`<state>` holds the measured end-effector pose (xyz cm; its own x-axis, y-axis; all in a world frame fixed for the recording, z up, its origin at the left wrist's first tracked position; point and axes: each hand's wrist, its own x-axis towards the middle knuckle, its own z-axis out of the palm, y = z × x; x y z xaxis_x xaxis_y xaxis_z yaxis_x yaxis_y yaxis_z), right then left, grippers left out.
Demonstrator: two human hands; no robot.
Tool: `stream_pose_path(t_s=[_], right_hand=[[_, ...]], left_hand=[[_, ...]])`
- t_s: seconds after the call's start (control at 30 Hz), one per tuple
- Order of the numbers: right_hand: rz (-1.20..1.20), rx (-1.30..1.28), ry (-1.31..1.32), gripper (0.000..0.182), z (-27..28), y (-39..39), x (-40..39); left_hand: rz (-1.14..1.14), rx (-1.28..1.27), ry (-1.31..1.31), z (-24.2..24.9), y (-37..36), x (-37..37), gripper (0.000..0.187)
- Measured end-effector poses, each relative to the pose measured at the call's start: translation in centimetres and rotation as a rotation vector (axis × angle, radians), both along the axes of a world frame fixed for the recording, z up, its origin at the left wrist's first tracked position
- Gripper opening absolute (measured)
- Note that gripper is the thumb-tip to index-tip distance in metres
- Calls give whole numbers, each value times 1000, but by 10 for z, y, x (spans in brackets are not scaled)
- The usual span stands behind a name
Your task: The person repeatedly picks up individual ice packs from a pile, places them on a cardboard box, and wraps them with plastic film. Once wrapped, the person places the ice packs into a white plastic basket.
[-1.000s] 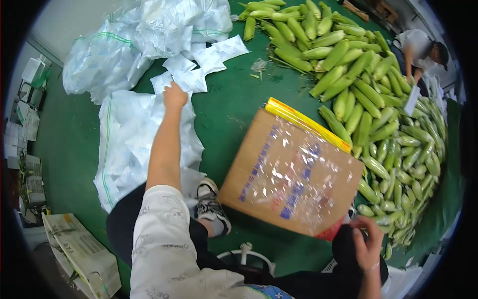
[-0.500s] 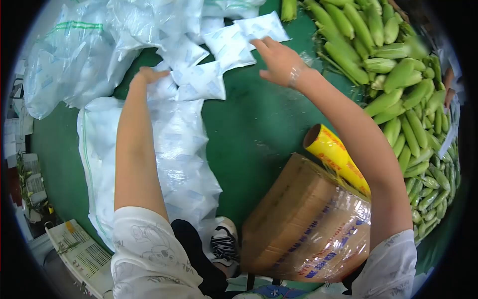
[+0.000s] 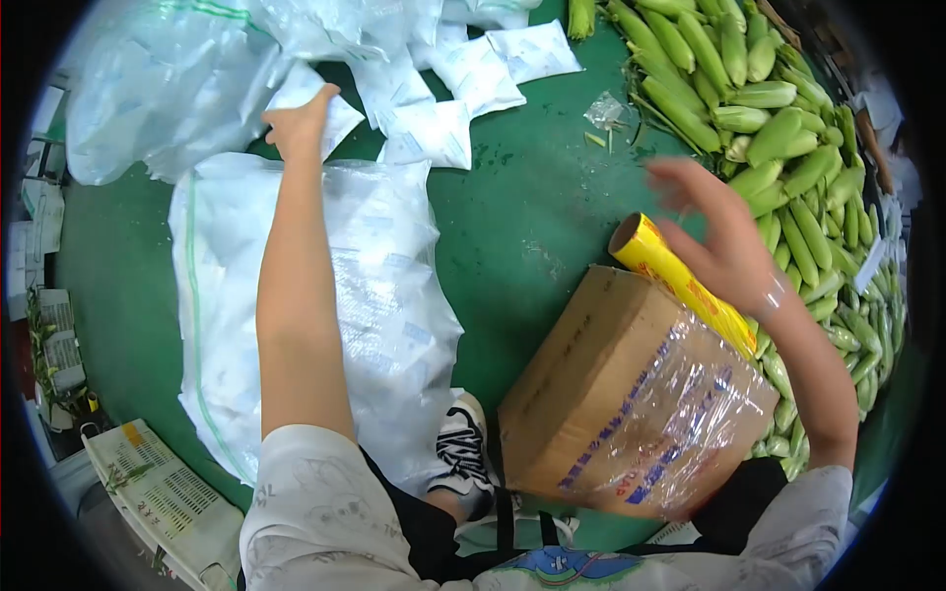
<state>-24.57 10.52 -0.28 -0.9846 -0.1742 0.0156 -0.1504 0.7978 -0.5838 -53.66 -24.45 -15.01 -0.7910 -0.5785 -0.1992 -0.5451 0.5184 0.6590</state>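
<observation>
Reaching forward, your left hand [image 3: 299,123] pinches one white ice pack [image 3: 320,98] at its lower edge, thumb and fingers pressed onto it, at the top of the green floor [image 3: 512,212]. Your right hand [image 3: 717,231] hovers with fingers spread and holds nothing; it hangs just above the yellow roll of cling film [image 3: 680,281], and contact cannot be confirmed. That roll lies along the top edge of the cardboard box [image 3: 631,394], which sits tilted near your shoe [image 3: 458,458] and is partly covered in clear film on its right face. Note the loose ice packs [image 3: 463,84] scattered just beside the left hand, and the large clear sacks [image 3: 345,295] of further packs beneath and beyond your left arm. A heap of corn cobs [image 3: 778,138] in green husks fills the right side, well apart from the left hand. Judged from this layout, one pack is in hand and none has reached the box; the remaining packs and the corn remain unhandled.
</observation>
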Motion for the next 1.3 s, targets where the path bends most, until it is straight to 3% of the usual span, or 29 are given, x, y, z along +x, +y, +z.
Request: stream_pose_path(t_s=[0.03,0.07,0.13,0.17,0.23,0.3,0.33,0.4,0.43,0.47,0.5,0.53,0.6,0.63,0.67,0.73,0.77,0.8,0.83,0.87,0.93,0.97,1.0,1.07,1.13,1.2,1.23,1.27,1.3], right_hand=[[-106,1,-60,45,22,12,37],[-216,-2,-123,43,40,16,69],[-256,-111,-118,44,65,5,116],[-286,-221,-139,44,75,-4,140],[-262,-260,-21,52,96,-30,171],[-258,-308,194,63,107,-57,204],[-295,-292,195,63,114,-66,224],[-292,109,429,81,128,-77,262],[-310,125,436,81,127,-80,281],[-409,326,395,83,118,-86,303],[-505,522,349,86,109,-89,324],[-523,526,361,86,102,-91,343],[-782,821,254,60,84,-90,369],[-932,785,192,65,73,-80,374],[-941,771,197,65,67,-69,381],[-1092,177,273,82,59,-39,394],[-1092,173,276,82,46,-16,399],[-1016,-290,139,89,27,11,403],[-900,-745,-8,97,9,27,406],[-895,-747,-7,97,-12,30,407],[-873,-423,121,96,-43,29,404],[-825,-219,156,100,-44,21,398],[-815,-231,173,100,-39,17,387],[-626,63,226,107,-33,1,383],[-561,157,205,112,-45,-3,386],[-390,176,233,113,-57,-5,393],[-312,119,174,115,-57,-8,397],[-315,115,162,115,-56,-9,399],[-288,66,116,116,-55,-9,399]], left_hand=[[28,134,155,2,-16,-3,124],[-114,588,272,-16,-47,-18,109],[-358,1199,341,47,-21,57,87],[-346,1346,415,72,7,97,70],[-611,1581,307,104,52,175,67],[-888,1564,335,135,115,258,67],[-904,1472,434,147,148,301,66],[-826,1397,468,177,198,396,72],[-792,1388,389,188,214,435,104],[-680,1446,233,202,224,474,103],[-730,1503,121,204,231,501,98],[-753,1504,123,206,236,528,98],[-666,1434,54,203,244,575,88],[-679,1427,62,193,248,593,88],[-849,1263,188,180,249,608,81],[-1010,1076,315,172,237,618,74],[-1146,991,268,172,224,611,74],[-1278,908,223,172,212,602,73],[-1226,643,279,166,194,588,72],[-1161,379,326,155,171,573,71],[-1082,-346,132,132,127,558,59],[-1088,-429,94,116,117,559,52],[-1095,-510,44,101,109,557,45],[-1180,-524,-25,81,107,543,37],[-1283,-517,-97,88,111,530,32],[-1177,653,-379,119,116,514,28],[-1320,647,-294,146,131,516,28],[-1318,648,-308,146,148,519,28],[-1431,561,-138,143,166,525,26]])
